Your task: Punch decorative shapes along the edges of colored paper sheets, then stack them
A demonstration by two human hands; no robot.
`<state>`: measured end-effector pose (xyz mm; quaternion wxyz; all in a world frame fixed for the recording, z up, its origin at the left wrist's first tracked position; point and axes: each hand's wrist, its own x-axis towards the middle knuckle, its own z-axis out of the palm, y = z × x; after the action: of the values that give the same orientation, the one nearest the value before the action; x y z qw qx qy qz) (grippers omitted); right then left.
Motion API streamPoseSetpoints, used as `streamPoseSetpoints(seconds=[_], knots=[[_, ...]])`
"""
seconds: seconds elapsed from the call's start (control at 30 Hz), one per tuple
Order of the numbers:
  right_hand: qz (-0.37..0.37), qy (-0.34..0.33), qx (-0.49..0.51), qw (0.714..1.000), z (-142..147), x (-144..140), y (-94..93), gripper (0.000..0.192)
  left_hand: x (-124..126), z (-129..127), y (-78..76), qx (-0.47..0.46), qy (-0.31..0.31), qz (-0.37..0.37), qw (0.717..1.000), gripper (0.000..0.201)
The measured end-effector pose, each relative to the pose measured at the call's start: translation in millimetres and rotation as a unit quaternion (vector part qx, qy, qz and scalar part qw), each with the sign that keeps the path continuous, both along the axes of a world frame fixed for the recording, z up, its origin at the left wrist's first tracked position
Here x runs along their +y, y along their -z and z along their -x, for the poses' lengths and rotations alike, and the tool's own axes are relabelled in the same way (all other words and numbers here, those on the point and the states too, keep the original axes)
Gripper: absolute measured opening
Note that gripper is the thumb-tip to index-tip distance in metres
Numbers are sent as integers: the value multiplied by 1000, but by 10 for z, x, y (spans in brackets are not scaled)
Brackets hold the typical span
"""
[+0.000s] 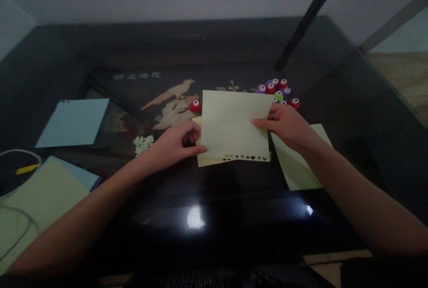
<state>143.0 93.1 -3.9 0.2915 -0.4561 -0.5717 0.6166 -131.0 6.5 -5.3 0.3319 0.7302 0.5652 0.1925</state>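
A pale yellow sheet of paper [234, 123] is held up over the dark table, with a row of small punched shapes, hearts among them, along its lower edge. My left hand [180, 143] pinches its lower left edge, thumb in front. At the right edge, my right hand [284, 125] grips it between thumb and fingers. A second yellow sheet [209, 162] shows behind its left and bottom edges; whether it is held too, I cannot tell. Just left of the paper stands a red craft punch [195, 106]. A small heap of punched paper shapes [143, 144] lies left of my left hand.
Several coloured craft punches [278, 95] cluster behind my right hand. A yellow-green sheet [301, 163] lies under my right forearm. To the left are a blue sheet [75, 123], larger yellow paper [50, 194] and a cable [20, 150]. A black pole [310, 16] slants down at the back right.
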Motion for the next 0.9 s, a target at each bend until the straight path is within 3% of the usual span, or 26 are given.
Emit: streamPoseSetpoints(seconds=[0.2,0.37,0.5,0.77,0.9], knots=[[-11,14,44,999,3,-13,-36,35,-26,79,-103,38,0,83,996,28],[-9,22,41,999,27,-37,-66,34,-47,12,-161,-92,10,146,985,21],[-10,17,56,998,39,-60,-78,30,-74,-79,-151,-192,-28,186,963,17],[10,-40,64,997,37,-93,-144,26,-108,-125,-192,-208,-106,93,968,19],[-1,-66,13,998,21,-86,-136,15,-124,-129,-174,-200,-99,73,972,23]])
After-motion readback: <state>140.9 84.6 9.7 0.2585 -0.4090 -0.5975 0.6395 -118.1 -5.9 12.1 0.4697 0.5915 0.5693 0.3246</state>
